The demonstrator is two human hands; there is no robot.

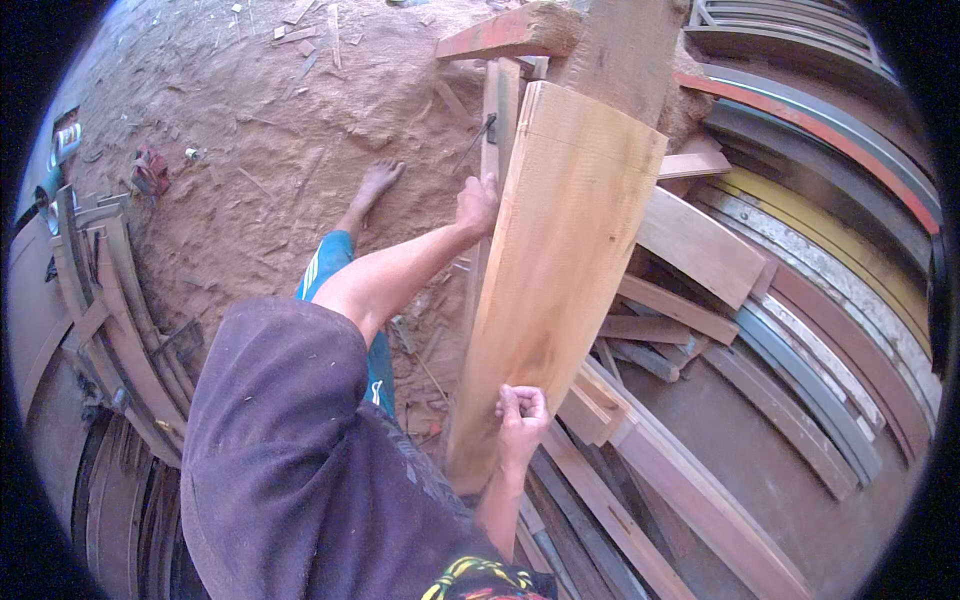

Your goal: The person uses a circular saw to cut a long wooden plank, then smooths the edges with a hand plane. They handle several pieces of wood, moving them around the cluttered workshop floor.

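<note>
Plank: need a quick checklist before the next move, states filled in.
1. Left hand at plank's left edge: ok.
2. Right hand gripping plank's edge: not ok, curled over its face.
3. Right hand free of small items: cannot tell, too small to see.
4. Bare foot apart from plank: ok.
5. Ground free of scraps: not ok, wood bits scattered.

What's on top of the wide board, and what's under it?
The curled right hand is over the wide board; contact is unclear. Whatever lies directly beneath is covered.
</note>
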